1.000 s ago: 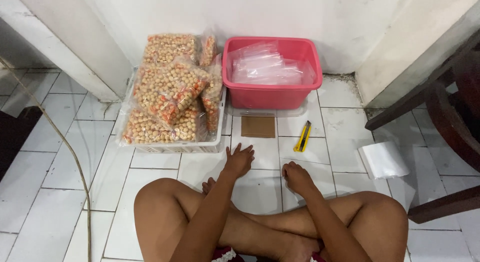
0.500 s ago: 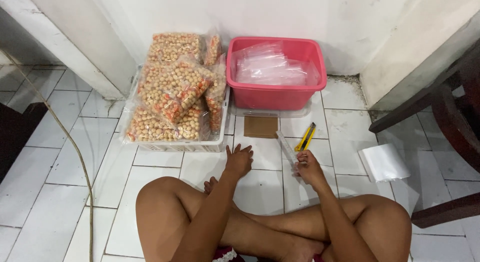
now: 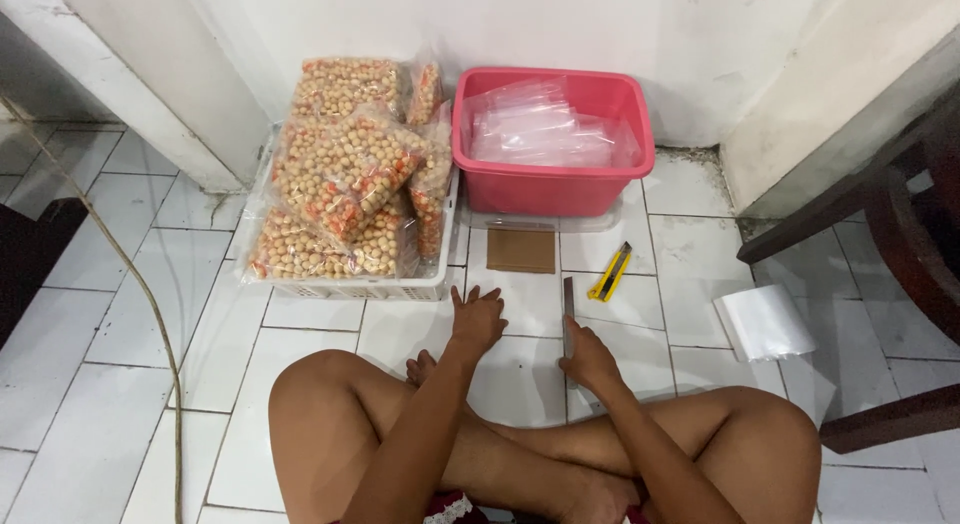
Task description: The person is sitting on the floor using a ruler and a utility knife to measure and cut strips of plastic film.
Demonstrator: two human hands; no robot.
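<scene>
I sit cross-legged on a white tiled floor. My left hand lies flat on a tile with its fingers apart and holds nothing. My right hand grips the near end of a thin grey metal strip, which points away from me along the floor. Just right of the strip lies a yellow utility knife. A brown cardboard rectangle rests flat beyond both hands, in front of the pink tub.
The pink tub holds clear plastic bags. To its left, a white tray is piled with bags of round snacks. A white folded sheet and dark wooden furniture are on the right, a cable on the left.
My right hand went from resting empty on the floor to gripping the thin strip, lifted it, and now holds it low near my knee. The left hand stayed put.
</scene>
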